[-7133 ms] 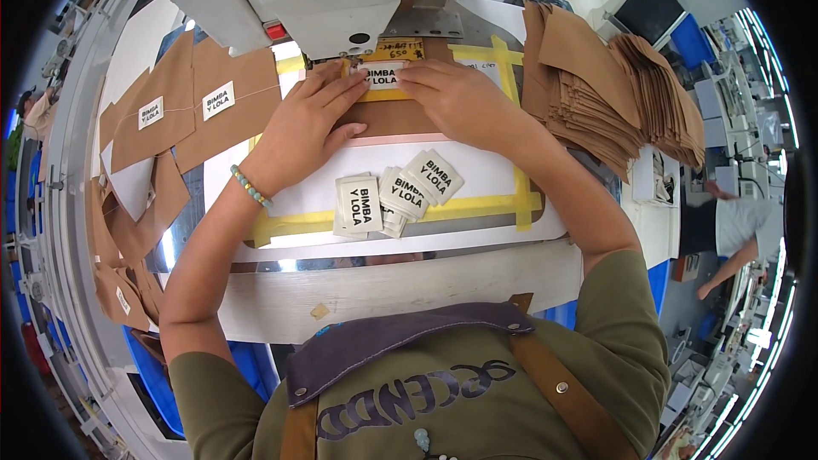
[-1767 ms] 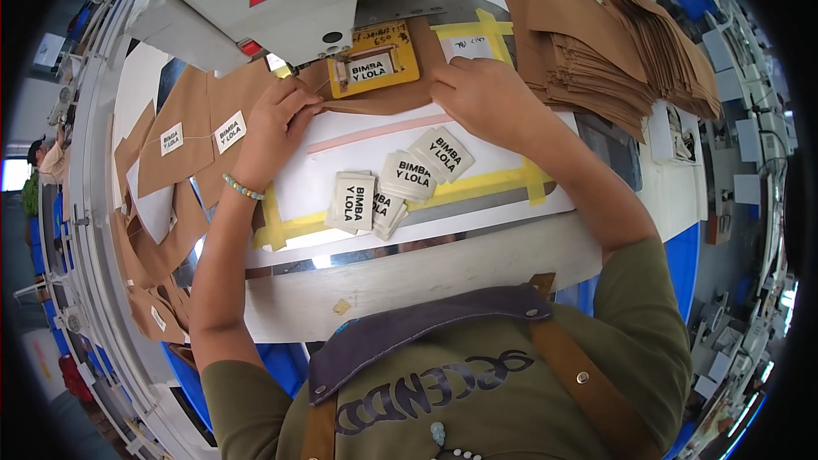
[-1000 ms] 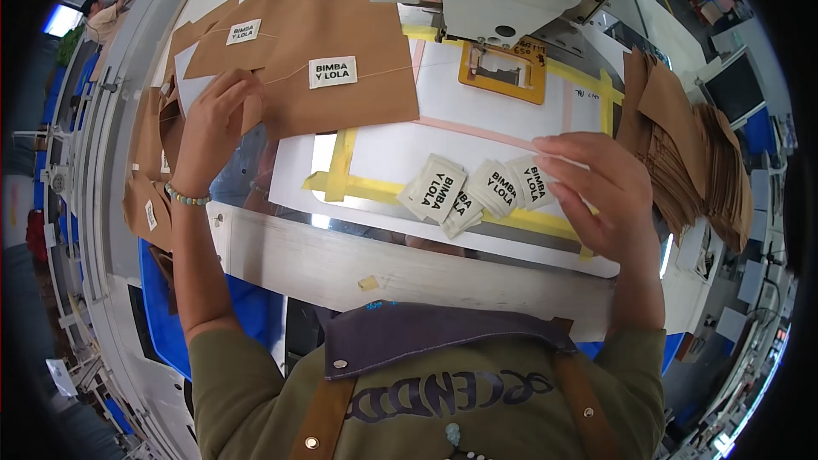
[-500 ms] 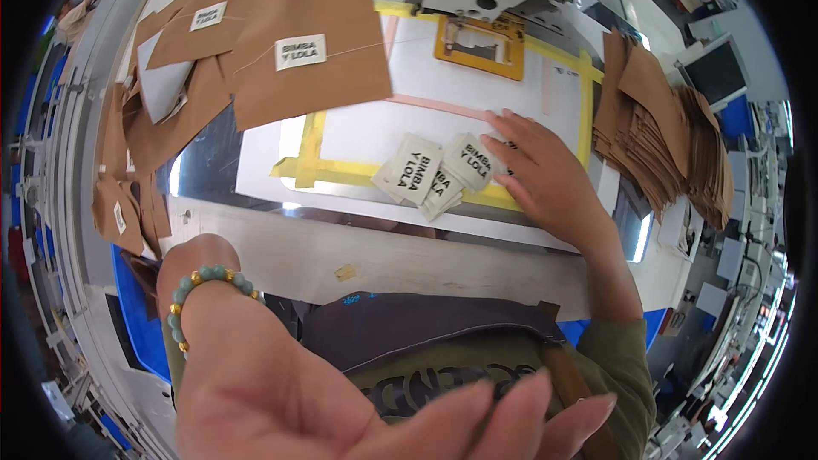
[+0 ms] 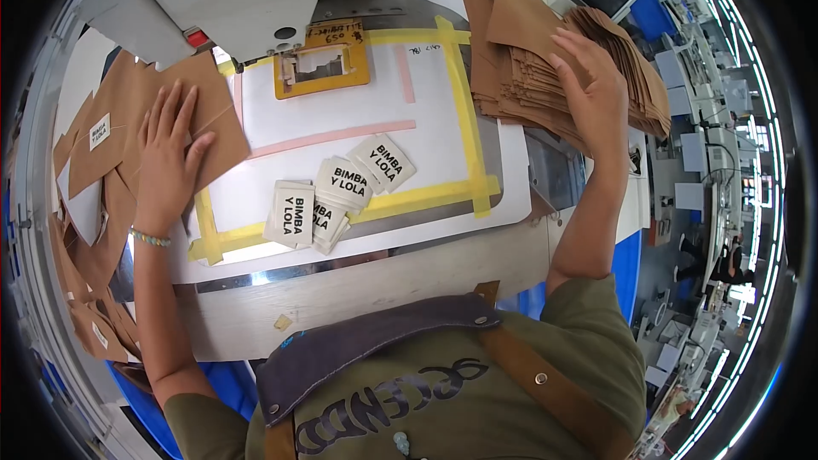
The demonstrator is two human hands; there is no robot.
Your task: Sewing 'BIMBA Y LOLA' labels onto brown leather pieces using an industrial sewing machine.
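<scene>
My left hand (image 5: 170, 153) lies open and flat, fingers spread, on a brown fabric panel (image 5: 223, 115) at the left of the work surface. A beaded bracelet circles that wrist. At the upper right, my right hand (image 5: 595, 94) reaches over a thick stack of brown panels (image 5: 521, 27). Its fingers are stretched out and slightly bent, and the fingertips are over the stack's right part. Between the hands, several white cloth labels (image 5: 345, 181) with black print overlap in a loose fan on a white sheet (image 5: 426, 149).
A large sewing machine head (image 5: 243, 4) overhangs the back left. Just right of it sits a yellow clamp frame (image 5: 324, 90). Yellow tape (image 5: 464, 119) borders the white sheet. More brown panels (image 5: 89, 226) hang at the left edge. A grey-white table edge (image 5: 375, 290) runs before me.
My left hand has gone from close before the camera down onto the brown panel. My right hand has left the labels for the brown stack. The labels lie more fanned out; the view has shifted.
</scene>
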